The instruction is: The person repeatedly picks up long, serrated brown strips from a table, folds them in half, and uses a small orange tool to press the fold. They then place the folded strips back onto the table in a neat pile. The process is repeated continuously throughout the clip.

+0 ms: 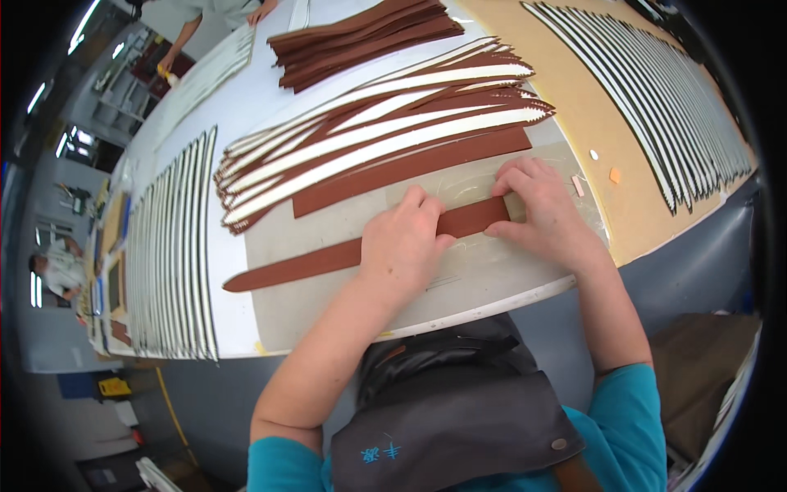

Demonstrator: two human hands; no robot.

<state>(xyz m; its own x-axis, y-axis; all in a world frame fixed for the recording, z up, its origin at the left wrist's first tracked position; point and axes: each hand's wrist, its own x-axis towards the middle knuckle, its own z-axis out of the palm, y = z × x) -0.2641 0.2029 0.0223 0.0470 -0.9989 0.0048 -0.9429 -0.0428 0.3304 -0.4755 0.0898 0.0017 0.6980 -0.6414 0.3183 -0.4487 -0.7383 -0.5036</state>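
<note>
- A strap (295,269) is lying across a mat (303,307), and the mat is resting along the near edge of a table (234,324).
- The left hand (402,246) is lying over the strap, and the right hand (537,209) is sitting at its right end.
- A strip (410,170) is lying behind the strap, just in front of a pile (393,127).
- A stack (361,45) is sitting behind that pile.
- One row of strips (176,254) is lying left of the mat.
- Another row (648,98) is lying far right, beyond some scraps (615,175).
</note>
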